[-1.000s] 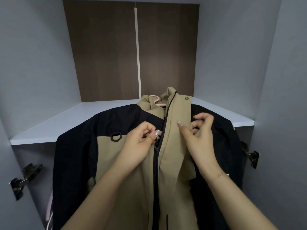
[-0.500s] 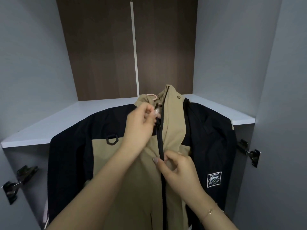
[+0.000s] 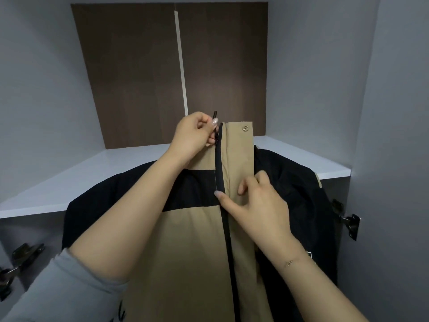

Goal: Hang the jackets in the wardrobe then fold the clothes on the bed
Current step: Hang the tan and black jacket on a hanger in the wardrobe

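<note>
A tan and black jacket (image 3: 195, 247) hangs inside the wardrobe, facing me, its black zipper (image 3: 219, 163) closed up to the collar top. My left hand (image 3: 192, 135) pinches the zipper pull at the collar's upper edge. My right hand (image 3: 257, 205) pinches the tan front flap beside the zipper at chest height. A brass snap (image 3: 245, 128) sits on the collar flap. The hanger is hidden behind the collar.
A white shelf (image 3: 116, 163) runs behind the jacket's shoulders, with a dark brown back panel (image 3: 130, 73) above it. Grey side walls close in left and right. Metal door hinges stick out at the left (image 3: 21, 259) and right (image 3: 348, 221).
My left hand has pulled the zipper pull up from chest height to the collar top, closing the collar. My right hand dropped lower on the front flap, then rose a little.
</note>
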### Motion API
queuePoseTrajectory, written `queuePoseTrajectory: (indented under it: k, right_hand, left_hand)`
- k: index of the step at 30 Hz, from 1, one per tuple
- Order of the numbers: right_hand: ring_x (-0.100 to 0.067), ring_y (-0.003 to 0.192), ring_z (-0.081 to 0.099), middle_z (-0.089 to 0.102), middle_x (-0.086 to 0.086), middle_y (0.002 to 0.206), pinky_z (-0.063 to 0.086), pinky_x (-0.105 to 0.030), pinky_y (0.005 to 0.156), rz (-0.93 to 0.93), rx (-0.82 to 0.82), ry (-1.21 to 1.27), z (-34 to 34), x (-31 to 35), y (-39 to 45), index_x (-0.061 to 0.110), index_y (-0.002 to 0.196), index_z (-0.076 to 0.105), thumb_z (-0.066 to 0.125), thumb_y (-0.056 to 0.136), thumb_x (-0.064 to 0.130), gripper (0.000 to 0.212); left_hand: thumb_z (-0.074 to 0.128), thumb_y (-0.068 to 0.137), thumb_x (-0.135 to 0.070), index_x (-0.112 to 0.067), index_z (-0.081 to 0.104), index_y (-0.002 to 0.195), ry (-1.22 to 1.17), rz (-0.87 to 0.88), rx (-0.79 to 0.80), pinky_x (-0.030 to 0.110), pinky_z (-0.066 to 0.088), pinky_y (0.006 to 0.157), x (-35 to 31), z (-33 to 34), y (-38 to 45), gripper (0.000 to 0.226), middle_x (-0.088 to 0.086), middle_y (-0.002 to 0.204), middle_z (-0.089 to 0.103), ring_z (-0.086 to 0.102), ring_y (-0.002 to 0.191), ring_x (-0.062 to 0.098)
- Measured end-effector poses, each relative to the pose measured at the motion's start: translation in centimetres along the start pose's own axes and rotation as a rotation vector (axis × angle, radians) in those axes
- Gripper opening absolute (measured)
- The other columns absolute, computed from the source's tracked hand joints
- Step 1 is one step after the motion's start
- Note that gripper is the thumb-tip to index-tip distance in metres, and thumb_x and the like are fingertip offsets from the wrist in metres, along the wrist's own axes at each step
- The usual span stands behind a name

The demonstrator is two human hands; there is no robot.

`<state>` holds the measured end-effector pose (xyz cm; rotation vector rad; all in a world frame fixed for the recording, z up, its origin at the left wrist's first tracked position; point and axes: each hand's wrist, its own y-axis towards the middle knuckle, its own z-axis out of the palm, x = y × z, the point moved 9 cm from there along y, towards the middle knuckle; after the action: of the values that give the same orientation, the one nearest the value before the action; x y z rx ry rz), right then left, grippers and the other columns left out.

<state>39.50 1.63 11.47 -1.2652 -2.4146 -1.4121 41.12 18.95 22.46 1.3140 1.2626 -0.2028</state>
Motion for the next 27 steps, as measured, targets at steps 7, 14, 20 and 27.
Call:
queuePoseTrajectory:
  k: [7, 14, 20, 27]
  right_hand:
    - [-0.012, 0.060, 0.044, 0.040, 0.006, 0.069, 0.035, -0.028, 0.051, -0.232, -0.018, 0.096, 0.9, 4.2, 3.4, 0.014, 0.069, 0.046, 0.051, 0.097, 0.037, 0.036]
    - [-0.012, 0.057, 0.044, 0.042, 0.003, 0.063, 0.028, -0.026, 0.049, -0.182, 0.080, 0.188, 1.2, 2.5, 3.1, 0.021, 0.056, 0.034, 0.060, 0.089, 0.039, 0.046]
    - [-0.006, 0.079, 0.053, 0.054, 0.011, 0.092, 0.042, -0.025, 0.064, -0.046, 0.112, 0.407, 0.3, 0.8, 7.1, 0.027, 0.086, 0.046, 0.078, 0.073, 0.045, 0.039]
    - [-0.012, 0.127, 0.034, 0.041, 0.008, 0.134, 0.034, -0.027, 0.096, -0.208, 0.253, 0.288, 0.6, 3.8, 12.5, 0.026, 0.131, 0.046, 0.075, 0.077, 0.051, 0.067]
  left_hand:
    - [0.054, 0.099, -0.011, -0.014, 0.055, 0.079, 0.041, 0.094, -0.083, 0.014, 0.050, 0.059, -2.2, -1.8, -0.3, 0.020, -0.001, 0.075, 0.066, 0.058, 0.055, -0.001]
    - [0.054, 0.100, -0.021, -0.008, 0.058, 0.094, 0.209, 0.050, -0.041, 0.016, 0.048, 0.066, -0.9, -0.8, -0.2, 0.014, 0.002, 0.090, 0.068, 0.062, 0.078, 0.013]
    - [0.044, 0.092, -0.064, -0.019, 0.053, 0.119, 0.971, -0.305, 0.064, 0.041, 0.034, 0.099, 7.6, -5.1, -4.2, 0.053, 0.000, 0.119, 0.061, 0.054, 0.114, 0.024]
    - [0.045, 0.098, -0.048, -0.020, 0.043, 0.067, 0.916, 0.065, -0.208, 0.034, 0.035, 0.070, 5.3, -5.8, -7.0, 0.042, -0.005, 0.067, 0.050, 0.049, 0.067, 0.019]
